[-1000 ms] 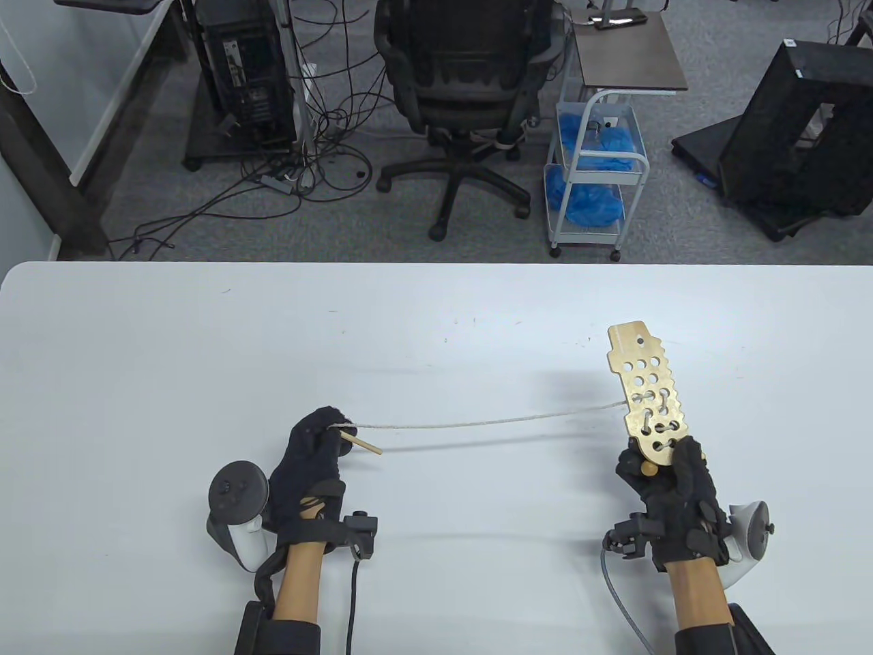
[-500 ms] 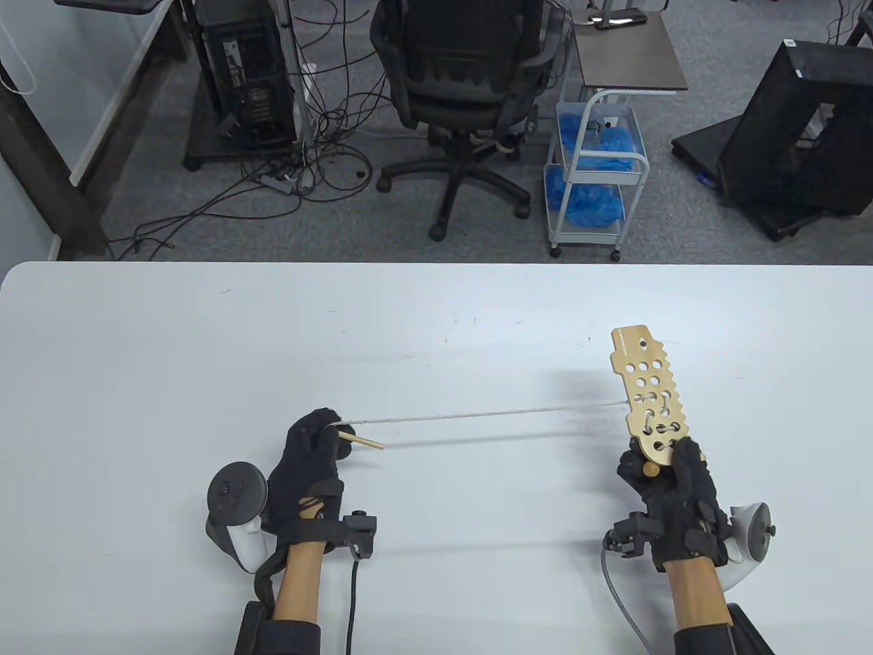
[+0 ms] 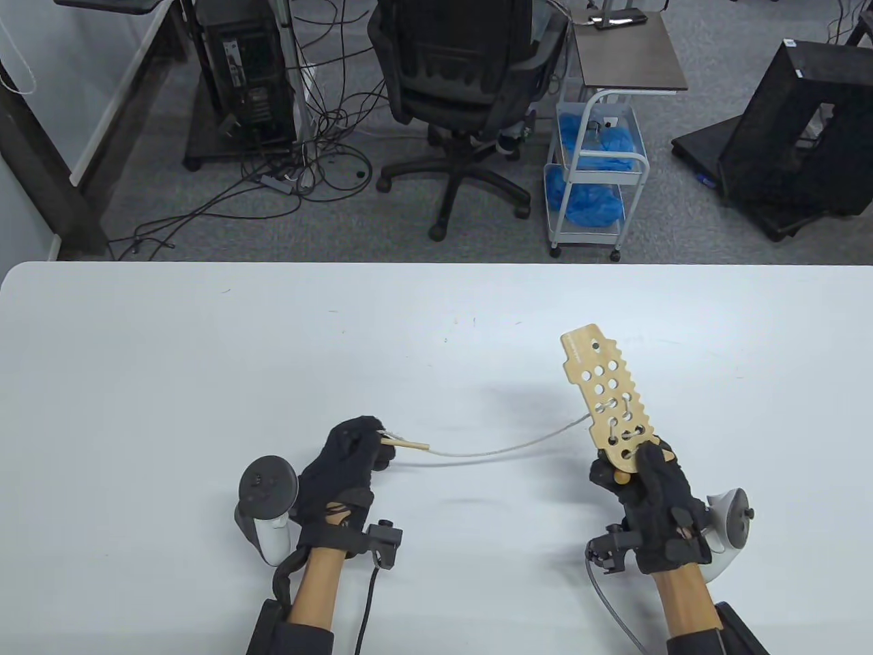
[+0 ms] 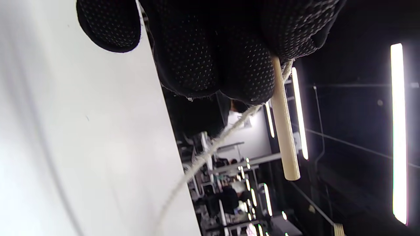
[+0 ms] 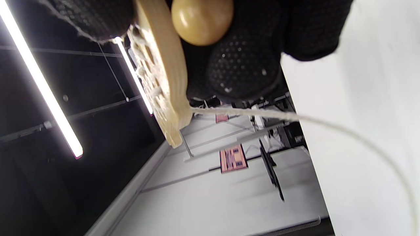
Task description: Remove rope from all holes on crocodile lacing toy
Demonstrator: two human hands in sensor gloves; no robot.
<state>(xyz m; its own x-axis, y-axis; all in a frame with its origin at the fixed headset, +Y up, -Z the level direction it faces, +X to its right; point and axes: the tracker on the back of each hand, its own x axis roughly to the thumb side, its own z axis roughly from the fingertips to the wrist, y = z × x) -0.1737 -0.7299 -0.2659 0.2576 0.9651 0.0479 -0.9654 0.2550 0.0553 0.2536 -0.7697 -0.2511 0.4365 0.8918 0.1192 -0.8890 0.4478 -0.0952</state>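
My right hand (image 3: 648, 481) grips the near end of the wooden crocodile lacing board (image 3: 609, 399) and holds it tilted up over the table. Rope is still laced through the holes nearest my fingers; the far holes are empty. A wooden bead (image 5: 201, 19) sits against my right palm. The pale rope (image 3: 498, 448) sags from the board's left edge to my left hand (image 3: 354, 454), which pinches the wooden needle (image 3: 407, 445) at the rope's end. In the left wrist view the needle (image 4: 283, 131) sticks out from between my gloved fingers (image 4: 213, 62).
The white table (image 3: 204, 368) stretches far to the left and behind the hands. Past its far edge stand an office chair (image 3: 464, 89), a small cart (image 3: 593, 177) holding blue items, and floor cables.
Both hands moved toward each other, the left to the right and the right to the left. The rope, taut before, now hangs slack in a curve. The board leans more to the left.
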